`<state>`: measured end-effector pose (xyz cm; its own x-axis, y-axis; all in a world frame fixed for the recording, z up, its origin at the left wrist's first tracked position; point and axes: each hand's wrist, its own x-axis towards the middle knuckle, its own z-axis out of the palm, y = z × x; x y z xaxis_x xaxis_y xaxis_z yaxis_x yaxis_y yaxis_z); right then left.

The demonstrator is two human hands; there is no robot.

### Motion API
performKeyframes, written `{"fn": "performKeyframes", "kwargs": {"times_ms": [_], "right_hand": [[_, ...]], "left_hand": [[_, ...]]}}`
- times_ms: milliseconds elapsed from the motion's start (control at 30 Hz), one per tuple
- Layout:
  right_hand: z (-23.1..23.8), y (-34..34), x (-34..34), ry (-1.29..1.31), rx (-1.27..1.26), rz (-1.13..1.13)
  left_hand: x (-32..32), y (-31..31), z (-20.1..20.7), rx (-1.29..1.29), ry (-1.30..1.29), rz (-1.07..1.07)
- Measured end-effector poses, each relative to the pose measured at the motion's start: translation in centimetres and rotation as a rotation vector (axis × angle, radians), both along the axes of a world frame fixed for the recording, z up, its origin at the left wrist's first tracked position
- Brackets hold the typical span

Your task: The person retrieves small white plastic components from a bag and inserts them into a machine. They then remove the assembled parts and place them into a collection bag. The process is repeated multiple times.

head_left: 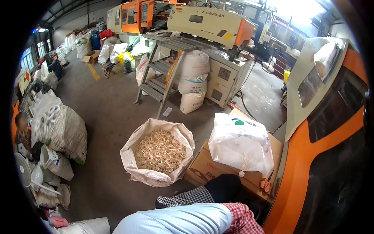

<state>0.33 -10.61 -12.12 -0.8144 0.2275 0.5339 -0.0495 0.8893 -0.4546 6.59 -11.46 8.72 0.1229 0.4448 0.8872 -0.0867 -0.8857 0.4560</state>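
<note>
Showing neither the left hand nor the right hand, so being unable to tell either grip, apart or clamped. Finding at seven o'clock a wide-mouthed, off-white woven sack (150,180) standing on the grey floor (105,171) and holding a heap of cream, curled pieces (159,152). Probably being heavy overall, light and stiff piece by piece, soft at the walls; best being grasped on the rim at three and nine o'clock. Finding at four o'clock a white, thin plastic bag (237,148) resting on a brown cardboard box (212,171), probably being light, slippery and easily torn, better being held by gathered folds. Finding orange-handled scissors (266,185) lying on the box near half past four.
</note>
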Motion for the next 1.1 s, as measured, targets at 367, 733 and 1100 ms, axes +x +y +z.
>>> {"fn": "performKeyframes", "kwargs": {"times_ms": [367, 733, 1100], "right_hand": [[0.1, -0.6, 2.3, 0.007, -0.097, -0.025], [1.7, 0.1, 3.2, 0.033, -0.357, -0.122], [-1.3, 7.5, -15.1, -0.053, -0.476, -0.064]], "left_hand": [[1.7, -1.9, 0.4, -0.044, 0.074, -0.122], [4.2, -2.8, 2.3, -0.077, 0.102, -0.414], [-8.5, -3.4, -6.1, -0.502, 0.009, 0.019]]}}
